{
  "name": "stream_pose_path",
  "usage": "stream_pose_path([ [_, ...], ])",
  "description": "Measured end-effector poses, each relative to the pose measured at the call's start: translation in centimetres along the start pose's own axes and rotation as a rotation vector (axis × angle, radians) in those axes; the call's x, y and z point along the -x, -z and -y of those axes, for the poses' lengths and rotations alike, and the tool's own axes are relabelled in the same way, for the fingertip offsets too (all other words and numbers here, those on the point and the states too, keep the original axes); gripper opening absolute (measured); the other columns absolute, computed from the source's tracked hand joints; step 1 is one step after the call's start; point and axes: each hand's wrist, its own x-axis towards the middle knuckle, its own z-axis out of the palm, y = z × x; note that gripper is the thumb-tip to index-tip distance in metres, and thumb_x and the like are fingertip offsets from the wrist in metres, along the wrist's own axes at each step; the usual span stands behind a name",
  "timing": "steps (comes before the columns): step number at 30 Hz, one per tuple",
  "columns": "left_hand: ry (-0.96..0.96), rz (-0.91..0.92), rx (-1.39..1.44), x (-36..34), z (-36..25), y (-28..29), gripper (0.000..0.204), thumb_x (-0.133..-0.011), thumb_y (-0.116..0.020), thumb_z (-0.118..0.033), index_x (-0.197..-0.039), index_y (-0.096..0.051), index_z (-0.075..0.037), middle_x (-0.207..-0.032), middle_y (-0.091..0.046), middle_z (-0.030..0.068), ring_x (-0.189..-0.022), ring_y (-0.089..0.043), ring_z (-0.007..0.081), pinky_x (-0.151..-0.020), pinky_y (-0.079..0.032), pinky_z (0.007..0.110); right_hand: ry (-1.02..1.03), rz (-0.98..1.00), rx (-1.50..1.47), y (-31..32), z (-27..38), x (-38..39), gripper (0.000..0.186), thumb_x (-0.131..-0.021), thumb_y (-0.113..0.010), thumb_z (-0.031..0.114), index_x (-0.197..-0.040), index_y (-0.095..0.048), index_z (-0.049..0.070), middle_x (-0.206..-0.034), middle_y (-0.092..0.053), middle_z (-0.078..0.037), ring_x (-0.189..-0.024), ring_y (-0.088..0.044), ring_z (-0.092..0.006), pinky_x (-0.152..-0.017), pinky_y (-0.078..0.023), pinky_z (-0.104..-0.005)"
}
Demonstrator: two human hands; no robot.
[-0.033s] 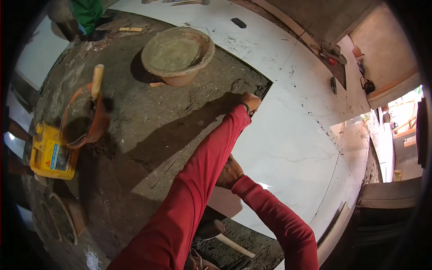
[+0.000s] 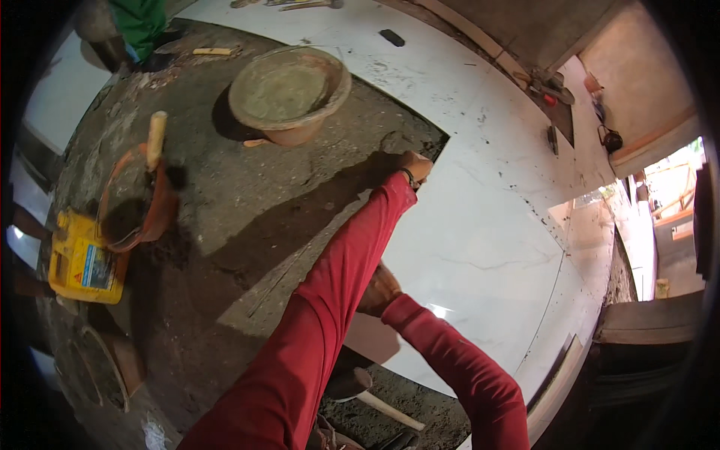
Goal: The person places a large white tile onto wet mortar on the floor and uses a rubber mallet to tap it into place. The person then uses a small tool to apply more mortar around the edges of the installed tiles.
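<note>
A large white floor tile (image 2: 480, 247) with faint grey veining lies to the right of the rough grey floor bed. My left hand (image 2: 416, 168), with a dark band at the wrist, is closed on the tile's left edge close to its far corner. Nearer to me, my right hand (image 2: 380, 290) rests at the same edge, its fingers hidden behind my left sleeve. A hammer or mallet (image 2: 390, 409) with a pale wooden handle and dark head lies on the mortar by the tile's near edge, partly covered by my left arm.
On the left are a wide basin (image 2: 292, 129) of grey mix, an orange-brown bucket (image 2: 160, 206) with a wooden handle sticking out, a yellow jug (image 2: 71, 270) and a tipped container (image 2: 124, 367). Green-trousered legs (image 2: 139, 22) stand far left. A dark flat block (image 2: 391, 37) lies on far tiles.
</note>
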Motion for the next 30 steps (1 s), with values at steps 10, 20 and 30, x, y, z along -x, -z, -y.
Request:
stream_pose_path([
  [10,-0.296,-0.077,-1.144,-12.2,-1.2,0.1,0.026,-0.09,-0.049,-0.018,-0.094,-0.075,-0.014,-0.096,-0.074,0.0062,-0.083,-0.071,0.0239,-0.07,-0.054,0.043,-0.138,-0.412,-1.762,-1.4,1.5,-0.4,0.057,-0.089,-0.05,0.044,-0.139,-0.048,0.016,-0.149,-0.042,-0.008,-0.14,-0.032,-0.0291,-0.119,-0.02,-0.0416],
  [20,-0.089,-0.062,-0.355,-16.2,-0.6,-2.5,0.021,-0.089,-0.052,-0.017,-0.093,-0.072,-0.015,-0.087,-0.07,0.0026,-0.073,-0.066,0.019,-0.062,-0.052,0.037,-0.217,-0.474,-2.574,-5.8,2.4,-2.3,0.046,-0.098,-0.042,0.034,-0.137,-0.048,0.012,-0.146,-0.045,-0.006,-0.133,-0.04,-0.0264,-0.115,-0.029,-0.0385],
  [30,-0.062,-0.04,-0.092,-16.8,-0.3,-1.8,0.017,-0.088,-0.054,-0.017,-0.091,-0.07,-0.016,-0.077,-0.067,-0.0011,-0.064,-0.061,0.014,-0.054,-0.05,0.03,0.07,-0.822,-2.107,-9.6,2.9,-3.1,0.051,-0.094,-0.045,0.038,-0.139,-0.046,0.012,-0.145,-0.046,-0.007,-0.133,-0.041,-0.0261,-0.114,-0.028,-0.0397],
])
